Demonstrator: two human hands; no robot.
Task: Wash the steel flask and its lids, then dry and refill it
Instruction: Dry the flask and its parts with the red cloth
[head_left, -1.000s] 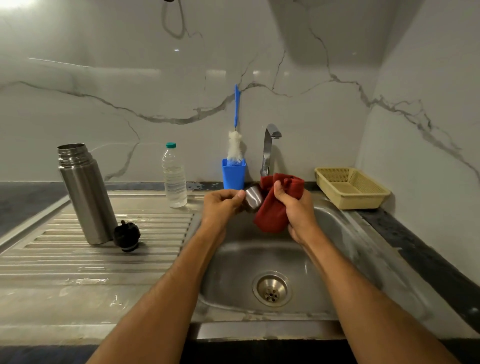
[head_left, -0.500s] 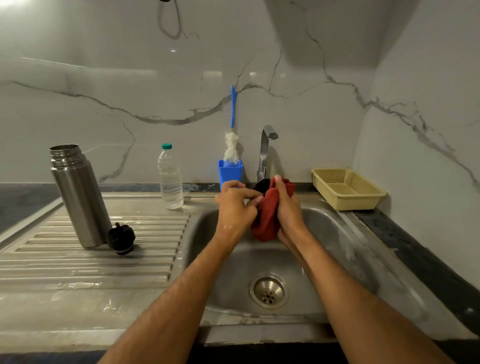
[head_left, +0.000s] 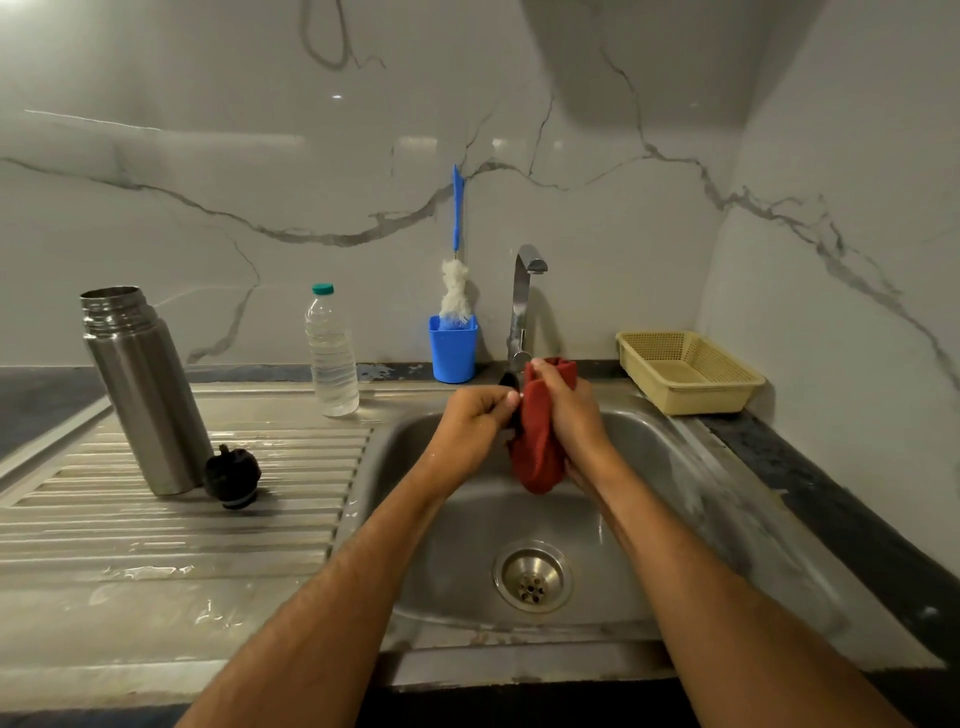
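Observation:
The open steel flask (head_left: 143, 389) stands upright on the ribbed drainboard at the left, with its black inner stopper (head_left: 231, 475) lying beside its base. Over the sink bowl my left hand (head_left: 475, 421) grips the steel cup lid (head_left: 509, 382), which shows only as a dark sliver between my hands. My right hand (head_left: 569, 410) holds a red cloth (head_left: 537, 452) bunched against the lid; the cloth hangs down below my fingers.
A clear water bottle (head_left: 332, 353) with a green cap stands behind the drainboard. A blue cup (head_left: 452, 351) holds a bottle brush (head_left: 456, 291) next to the tap (head_left: 522, 306). A yellow basket (head_left: 688, 371) sits at the right. The drain (head_left: 532, 577) lies below my hands.
My hands have closed together over the sink. The steel lid, plainly seen a second ago, is now almost hidden by the red cloth and my fingers.

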